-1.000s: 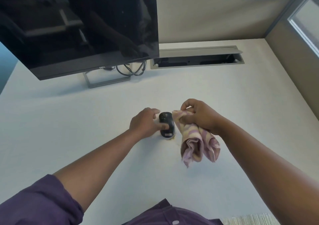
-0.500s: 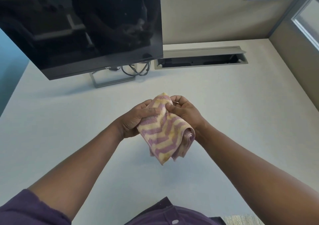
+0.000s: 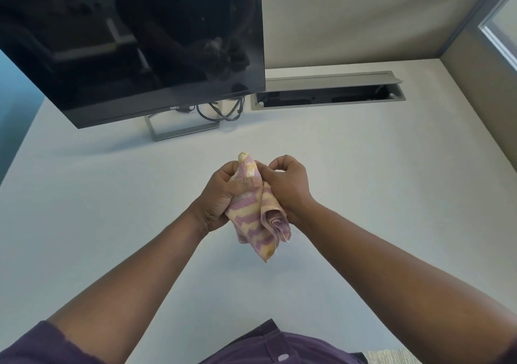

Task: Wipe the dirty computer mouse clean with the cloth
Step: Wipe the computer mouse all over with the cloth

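Both hands are raised above the white desk, holding a pink and yellow zigzag cloth between them. My left hand is closed around the cloth's upper part, with the thumb pressed across it. The cloth bulges inside that fist. My right hand pinches the cloth from the right side, fingers curled. The cloth's loose end hangs down below the hands. The black mouse is hidden under the cloth and does not lie on the desk.
A dark Dell monitor on a grey stand fills the back left, with cables beside it. An open cable tray is set into the desk at the back. Cubicle walls close off the back and right.
My left hand lifted the mouse off the desk. The cloth went over it, and both hands closed together on the bundle and kept it raised.
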Tool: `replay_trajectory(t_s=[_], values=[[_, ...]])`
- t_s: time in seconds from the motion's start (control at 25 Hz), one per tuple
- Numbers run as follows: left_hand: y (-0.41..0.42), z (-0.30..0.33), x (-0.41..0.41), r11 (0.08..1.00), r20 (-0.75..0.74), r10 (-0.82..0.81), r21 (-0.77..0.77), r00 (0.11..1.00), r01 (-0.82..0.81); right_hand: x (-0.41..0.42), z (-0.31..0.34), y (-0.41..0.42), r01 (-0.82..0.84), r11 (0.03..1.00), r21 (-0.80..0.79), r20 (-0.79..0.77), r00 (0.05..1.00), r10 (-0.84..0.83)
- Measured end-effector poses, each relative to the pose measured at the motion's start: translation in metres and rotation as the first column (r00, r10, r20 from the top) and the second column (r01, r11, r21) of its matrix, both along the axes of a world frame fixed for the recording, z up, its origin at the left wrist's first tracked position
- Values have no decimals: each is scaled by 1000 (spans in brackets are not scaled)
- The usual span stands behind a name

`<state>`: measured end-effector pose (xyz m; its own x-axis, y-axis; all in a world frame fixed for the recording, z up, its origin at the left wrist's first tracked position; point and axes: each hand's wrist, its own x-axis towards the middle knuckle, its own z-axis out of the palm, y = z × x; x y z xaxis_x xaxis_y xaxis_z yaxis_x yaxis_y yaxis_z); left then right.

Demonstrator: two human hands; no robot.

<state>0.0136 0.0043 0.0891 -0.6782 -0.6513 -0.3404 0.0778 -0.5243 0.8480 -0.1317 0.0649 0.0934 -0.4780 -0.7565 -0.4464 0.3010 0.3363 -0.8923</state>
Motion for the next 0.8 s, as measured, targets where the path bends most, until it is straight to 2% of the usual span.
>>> replay_trajectory(t_s=[0.12, 0.2, 0.28, 0.32, 0.44, 0.6, 0.8], values=[[-14, 1, 1, 989, 127, 132, -79, 983, -122, -20, -18, 6, 26, 998, -59, -102, 994, -32], [-26, 2, 5, 973, 270, 136, -218, 953, -77, -38, -36, 16, -3, 999, -37, -337, 941, -10], [-38, 0, 8, 926, 463, 110, -370, 880, 79, -52, -57, 28, -126, 991, 44, -574, 809, 128], [-43, -1, 7, 887, 557, 99, -425, 825, 181, -56, -69, 34, -204, 976, 80, -643, 737, 207], [-50, -3, -1, 735, 746, 102, -502, 658, 455, -61, -95, 47, -396, 897, 196, -732, 549, 403], [-46, -9, -20, 570, 837, 76, -482, 542, 665, -65, -106, 49, -449, 859, 248, -812, 388, 437], [-46, -22, -36, 552, 833, -15, -454, 553, 700, -71, -118, 53, -511, 820, 258, -882, 221, 416]])
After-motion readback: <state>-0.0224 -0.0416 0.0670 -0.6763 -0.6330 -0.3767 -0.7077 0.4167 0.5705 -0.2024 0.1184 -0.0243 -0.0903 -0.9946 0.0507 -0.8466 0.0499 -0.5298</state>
